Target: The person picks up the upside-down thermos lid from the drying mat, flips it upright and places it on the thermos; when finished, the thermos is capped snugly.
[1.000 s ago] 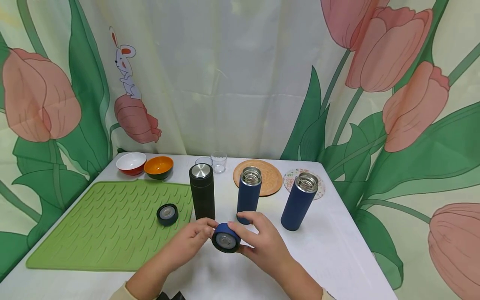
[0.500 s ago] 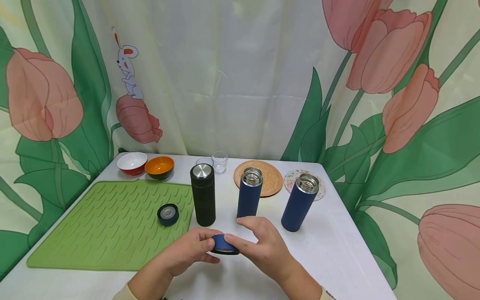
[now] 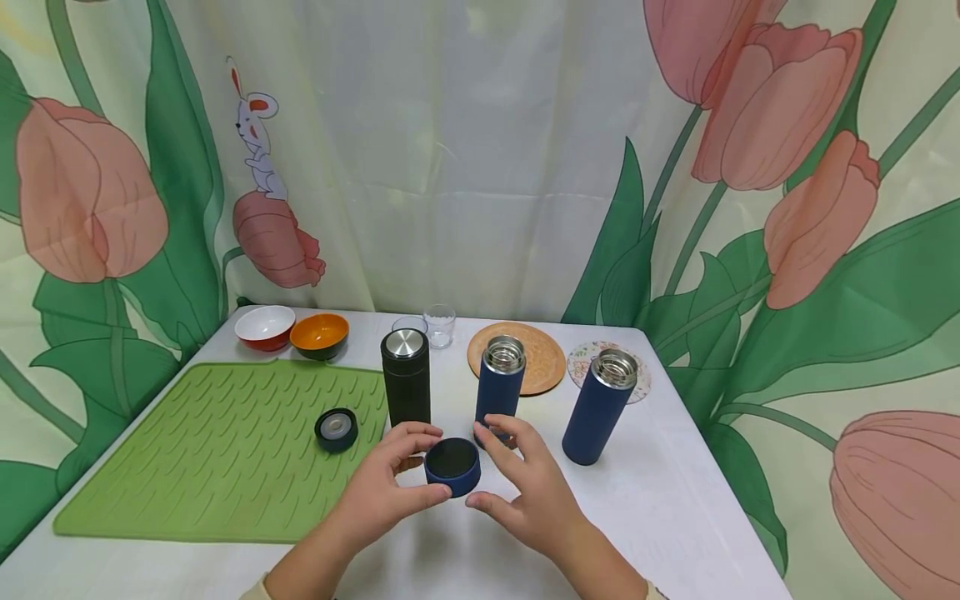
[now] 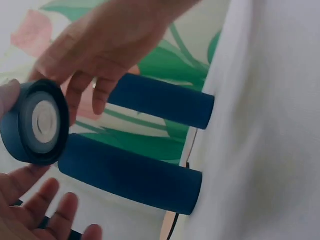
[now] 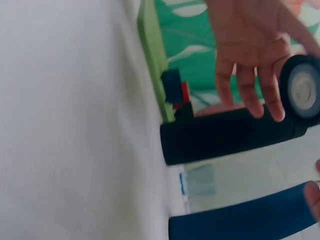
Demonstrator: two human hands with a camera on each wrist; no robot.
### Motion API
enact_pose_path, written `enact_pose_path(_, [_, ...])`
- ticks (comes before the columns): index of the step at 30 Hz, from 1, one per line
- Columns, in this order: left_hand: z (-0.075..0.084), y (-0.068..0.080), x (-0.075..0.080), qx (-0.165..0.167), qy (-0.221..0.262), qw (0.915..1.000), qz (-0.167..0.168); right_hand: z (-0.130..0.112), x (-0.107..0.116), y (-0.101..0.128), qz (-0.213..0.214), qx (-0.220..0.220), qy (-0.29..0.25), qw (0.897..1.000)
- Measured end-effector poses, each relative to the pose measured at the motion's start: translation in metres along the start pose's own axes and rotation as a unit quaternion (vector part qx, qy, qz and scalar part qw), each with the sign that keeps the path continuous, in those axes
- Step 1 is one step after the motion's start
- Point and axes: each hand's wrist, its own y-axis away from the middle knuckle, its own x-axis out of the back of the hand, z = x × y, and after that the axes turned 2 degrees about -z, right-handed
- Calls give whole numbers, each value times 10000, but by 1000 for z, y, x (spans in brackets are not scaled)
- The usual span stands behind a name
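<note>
A blue bottle lid (image 3: pixel 452 468) is held up off the table, its dark top facing up in the head view. My left hand (image 3: pixel 393 475) pinches it between thumb and forefinger, the other fingers spread. Its grey, ringed underside shows in the left wrist view. My right hand (image 3: pixel 528 492) hovers just right of the lid, fingers parted and bent loosely, holding nothing. Behind that hand stands an uncapped blue bottle (image 3: pixel 500 383) with a steel mouth. Another uncapped blue bottle (image 3: pixel 598 408) is farther right. A black bottle (image 3: pixel 406 379) with its cap on stands behind my left hand.
On the green mat (image 3: pixel 202 458) lies a second dark lid (image 3: pixel 336 429), underside up. Along the back are a red-and-white bowl (image 3: pixel 265 327), an orange bowl (image 3: pixel 320 335), a clear glass (image 3: pixel 440 325), a round wooden board (image 3: pixel 551 358) and a floral coaster (image 3: pixel 642 385).
The blue lid has been turned from underside showing to top up. My right hand has let go of it and moved slightly right, while my left hand has taken it.
</note>
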Motion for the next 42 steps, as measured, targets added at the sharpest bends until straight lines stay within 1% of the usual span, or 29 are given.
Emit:
enact_pose_path(1, [0,1,-1,-111,-157,9997,129,-2,1,0,-77,-326,-281,9990])
enact_pose_path(3, [1,3,-3,-327,-326,9986,271,-4,2,-1,-214,-919,-808,9922])
enact_pose_path(5, [1,5,-4,-528,-389,9974,311,-6,3,-2,-330,-1279,-1199,9840])
enact_pose_path(7, [2,6,-6,-697,-434,9961,307,-7,3,-3,-385,-1434,-1463,9780])
enact_pose_path(9, [1,7,-7,-851,-486,9948,278,-8,3,-3,-378,-1489,-1760,9723])
enact_pose_path(11, [1,7,-8,-910,-470,9944,259,-8,3,-3,-304,-1573,-2085,9648])
enact_pose_path(14, [-1,6,-12,-878,-379,9952,210,-9,0,-1,-166,-1730,-2654,9483])
enact_pose_path(17, [-3,5,-16,-803,-140,9965,198,-10,-4,1,-54,-1866,-3080,9329])
enact_pose_path(19, [-4,5,-19,-795,12,9965,252,-10,-6,2,-18,-1876,-3241,9272])
enact_pose_path(21, [-4,5,-21,-821,127,9960,318,-10,-7,2,-27,-1870,-3252,9270])
enact_pose_path(23, [-4,5,-22,-812,122,9959,386,-8,-5,1,-15,-1863,-3089,9327])
enact_pose_path(25, [-4,6,-22,-796,77,9959,428,-2,-1,-1,201,-2055,-2881,9351])
enact_pose_path(26, [-4,6,-22,-794,51,9959,439,3,1,-4,361,-2237,-2731,9349])
enact_pose_path(27, [-4,6,-21,-775,25,9960,451,9,3,-7,513,-2467,-2540,9338])
enact_pose_path(28, [-4,7,-22,-739,8,9962,460,16,5,-11,658,-2735,-2378,9297])
enact_pose_path(29, [-4,7,-22,-707,22,9964,467,24,5,-14,767,-2998,-2261,9237])
enact_pose_path(30, [-4,8,-23,-671,21,9966,468,33,5,-18,765,-3298,-2160,9158])
enact_pose_path(31, [-3,9,-23,-647,18,9968,460,42,4,-23,687,-3521,-2042,9109])
enact_pose_path(33, [-3,9,-23,-592,-18,9973,437,57,-1,-30,321,-3839,-1813,9048])
enact_pose_path(36, [-2,10,-25,-585,-75,9974,411,76,-12,-38,-167,-4012,-1769,8986])
enact_pose_path(38, [-2,10,-26,-620,-128,9972,397,84,-17,-42,-292,-4004,-1793,8981])
enact_pose_path(42, [-1,5,-26,-896,-335,9945,435,97,-22,-46,-249,-3914,-1819,9017])
